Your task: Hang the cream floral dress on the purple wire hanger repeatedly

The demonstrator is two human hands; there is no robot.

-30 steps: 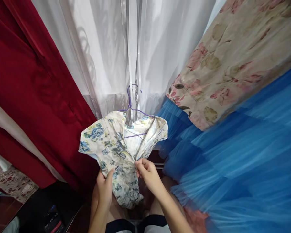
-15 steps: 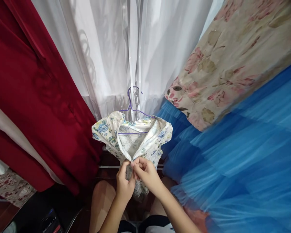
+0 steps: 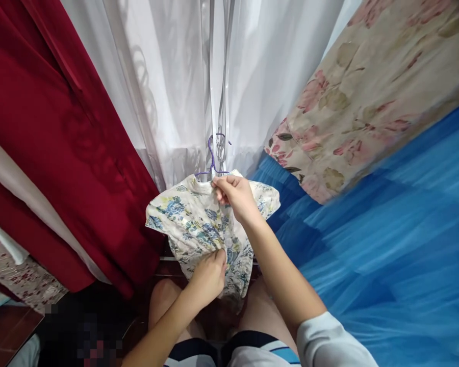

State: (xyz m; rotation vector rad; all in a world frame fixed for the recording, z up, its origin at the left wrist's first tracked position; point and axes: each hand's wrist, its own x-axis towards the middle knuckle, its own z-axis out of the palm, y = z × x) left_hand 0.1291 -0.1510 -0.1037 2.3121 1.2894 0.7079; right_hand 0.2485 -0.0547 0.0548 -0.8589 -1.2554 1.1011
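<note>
A small white dress (image 3: 191, 214) with blue and yellow flowers hangs on a purple wire hanger (image 3: 213, 158). Its middle opening is drawn together up to the neckline, as by a zipper. At the top of that seam, my right hand (image 3: 235, 193) is closed in a pinch; the zipper pull itself is hidden by the fingers. Lower down the same seam, my left hand (image 3: 210, 272) is closed on a fold of the dress fabric. Most of the hanger's bar is covered by the dress.
White curtains (image 3: 172, 92) and pale vertical strips or bars (image 3: 213, 76) stand behind the hanger. Red cloth (image 3: 61, 127) hangs at left. A beige floral garment (image 3: 352, 112) and blue tulle (image 3: 367, 244) hang at right. My legs (image 3: 252, 316) are below.
My right hand has moved up from the bottom of the V-shaped opening to the neckline, and the opening has closed. My left hand stays low, holding the fabric.
</note>
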